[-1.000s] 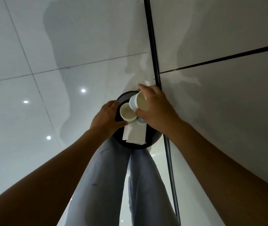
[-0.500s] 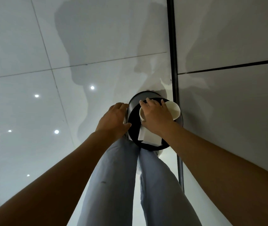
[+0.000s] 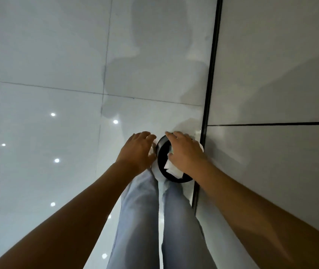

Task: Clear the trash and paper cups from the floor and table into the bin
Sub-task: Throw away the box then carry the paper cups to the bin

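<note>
Both cups have gone from open view since a second ago: the right hand (image 3: 185,152) now lies spread over the mouth of the black bin (image 3: 161,152), fingers fairly straight and pressing down, where it earlier carried a paper cup tipped above the rim. Only a white sliver of paper cup (image 3: 201,147) shows past the knuckles at the far edge, so whether it sits fully inside I cannot tell. White paper (image 3: 173,169) pokes up at the near side of the opening, under the wrist. The left hand (image 3: 138,150) rests against the bin's outer wall, fingers loosely curved around it without a clear grip, apparently steadying it. The bin stands on the glossy tiled floor (image 3: 57,94), just beside the dark strip (image 3: 210,84) at the wall's foot.

To finish well, I would keep the left hand bracing the wall while the right pushes straight down, since a sideways shove could tip the bin or spring the cup out.
</note>
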